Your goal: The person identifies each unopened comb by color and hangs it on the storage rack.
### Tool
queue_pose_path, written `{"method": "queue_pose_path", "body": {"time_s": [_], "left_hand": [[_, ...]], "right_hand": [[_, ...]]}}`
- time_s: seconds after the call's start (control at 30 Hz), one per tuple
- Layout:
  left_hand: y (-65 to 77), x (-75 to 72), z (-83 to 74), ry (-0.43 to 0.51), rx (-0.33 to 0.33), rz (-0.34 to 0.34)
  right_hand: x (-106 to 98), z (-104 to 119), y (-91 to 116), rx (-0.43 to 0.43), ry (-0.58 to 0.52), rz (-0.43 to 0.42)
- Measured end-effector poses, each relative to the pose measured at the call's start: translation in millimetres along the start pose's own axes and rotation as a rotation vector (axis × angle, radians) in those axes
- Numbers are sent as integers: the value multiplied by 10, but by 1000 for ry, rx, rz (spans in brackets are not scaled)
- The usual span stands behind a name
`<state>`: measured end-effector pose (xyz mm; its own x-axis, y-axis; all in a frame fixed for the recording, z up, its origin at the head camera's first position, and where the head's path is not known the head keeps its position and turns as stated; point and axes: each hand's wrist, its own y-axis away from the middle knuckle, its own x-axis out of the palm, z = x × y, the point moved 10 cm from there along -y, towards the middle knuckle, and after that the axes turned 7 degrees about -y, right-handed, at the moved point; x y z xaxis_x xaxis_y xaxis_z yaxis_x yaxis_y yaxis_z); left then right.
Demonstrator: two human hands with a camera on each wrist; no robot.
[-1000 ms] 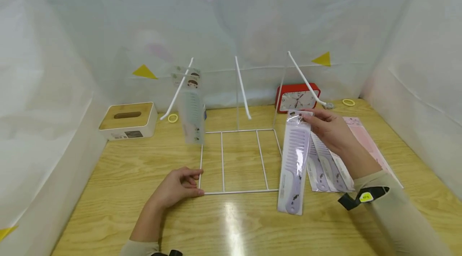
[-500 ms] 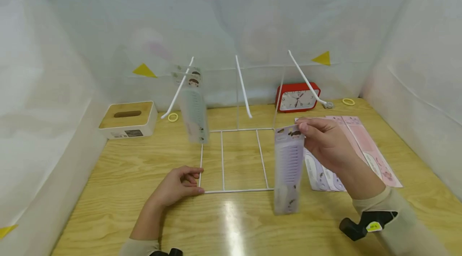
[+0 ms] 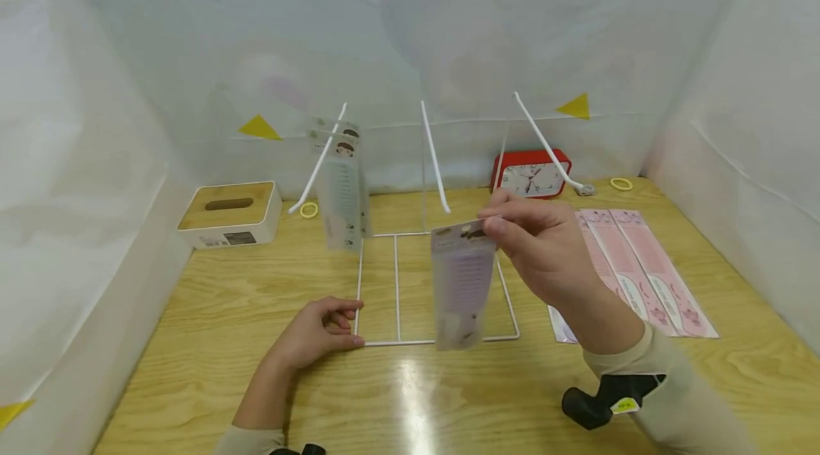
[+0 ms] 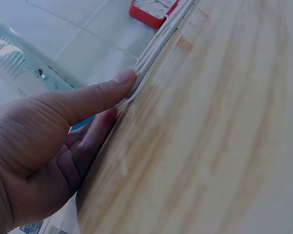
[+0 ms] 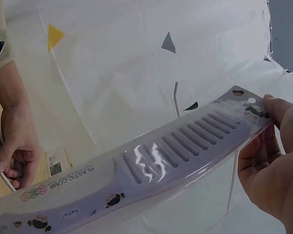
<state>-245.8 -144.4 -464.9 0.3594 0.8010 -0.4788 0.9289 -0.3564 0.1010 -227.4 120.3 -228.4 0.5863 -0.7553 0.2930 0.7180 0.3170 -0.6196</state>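
Observation:
My right hand (image 3: pixel 547 248) pinches the top corner of a packaged purple comb (image 3: pixel 463 291), which hangs down in front of the white wire display rack (image 3: pixel 397 284). In the right wrist view, the comb (image 5: pixel 176 156) lies slantwise in its clear sleeve, with a hang hole in the header. My left hand (image 3: pixel 315 330) holds the rack's front left corner at the base; in the left wrist view the thumb lies along the wire. Packaged green combs (image 3: pixel 342 199) hang on the rack's left prong. The middle prong (image 3: pixel 434 156) and right prong (image 3: pixel 541 138) carry nothing.
Packaged pink combs (image 3: pixel 653 277) lie at the right, with part of a purple package (image 3: pixel 561 325) beside them under my right arm. Behind the rack stands a red clock (image 3: pixel 532 174). A tissue box (image 3: pixel 227 216) and yellow rings (image 3: pixel 309 210) sit on the wooden table.
My right hand has carried the purple comb leftward, from beside the rack to in front of its middle. The left hand stays at the rack's corner. The hanging green combs have swung slightly.

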Motion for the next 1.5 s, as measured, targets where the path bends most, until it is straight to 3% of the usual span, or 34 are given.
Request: {"method": "queue_pose_path", "body": {"time_s": [0.23, 0.63, 0.9, 1.1, 1.5], "left_hand": [[-3, 4, 12, 11, -3, -2], [-30, 16, 45, 12, -7, -10], [-1, 34, 76, 14, -25, -7], [2, 19, 44, 28, -9, -13], [-1, 8, 25, 29, -15, 0]], "right_hand": [[10, -33, -121, 12, 66, -104], [29, -103, -206, 28, 87, -107], [-236, -292, -259, 98, 247, -217], [-415, -414, -453, 135, 331, -267], [-746, -630, -868, 209, 341, -308]]}}
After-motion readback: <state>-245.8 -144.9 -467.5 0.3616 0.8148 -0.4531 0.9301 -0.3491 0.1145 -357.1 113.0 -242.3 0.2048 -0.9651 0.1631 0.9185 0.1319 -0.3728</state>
